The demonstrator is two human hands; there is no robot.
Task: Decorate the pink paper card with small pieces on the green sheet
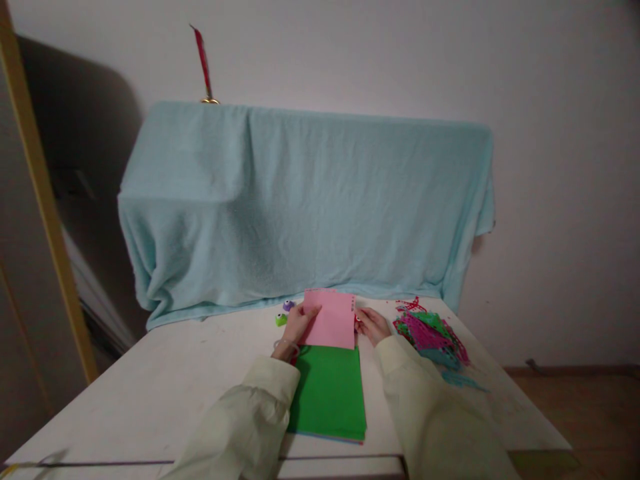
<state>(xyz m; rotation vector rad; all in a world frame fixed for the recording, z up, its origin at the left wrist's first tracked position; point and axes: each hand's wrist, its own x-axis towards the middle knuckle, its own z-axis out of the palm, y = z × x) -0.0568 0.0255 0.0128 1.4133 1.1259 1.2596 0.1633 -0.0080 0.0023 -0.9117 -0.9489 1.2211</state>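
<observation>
Head view: both hands [300,325] [373,325] pinch the pink sheet [331,320], its top edge punched

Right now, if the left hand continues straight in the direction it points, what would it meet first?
The left hand, holding the pink sheet, points away toward the wall. First in that line are probably the small green punch and purple punch, then the blue towel. Depth is unclear.

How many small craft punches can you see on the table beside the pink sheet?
2: a purple punch by the towel's edge and a green punch just in front of it, both next to the left hand holding the pink sheet. Others may be hidden.
</observation>
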